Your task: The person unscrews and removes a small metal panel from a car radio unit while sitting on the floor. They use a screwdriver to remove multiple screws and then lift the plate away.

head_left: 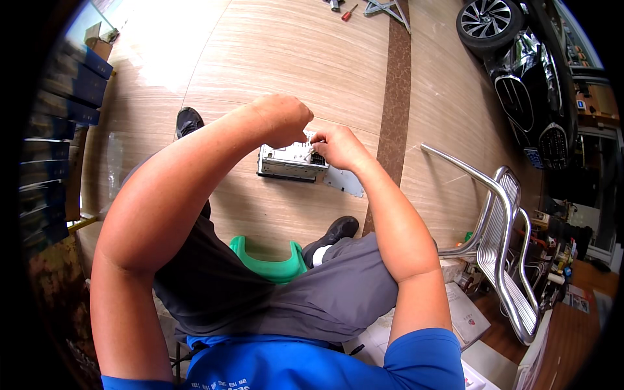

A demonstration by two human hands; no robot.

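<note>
A silver metal electronic unit, box-shaped with a dark lower edge, rests on the tiled floor between my feet. My left hand is closed above its far side, knuckles up, and whatever its fingers grip is hidden beneath it. At the unit's right end, the thumb and fingers of my right hand are pinched together close to some small white parts. What sits in that pinch is too small to make out. A flat grey metal plate with small holes lies on the floor against the unit's right side.
A green plastic stool stands between my knees. Far off lie a red-handled screwdriver and a grey metal stand. Right are a chrome-framed bench and a black car; stacked blue boxes line the left.
</note>
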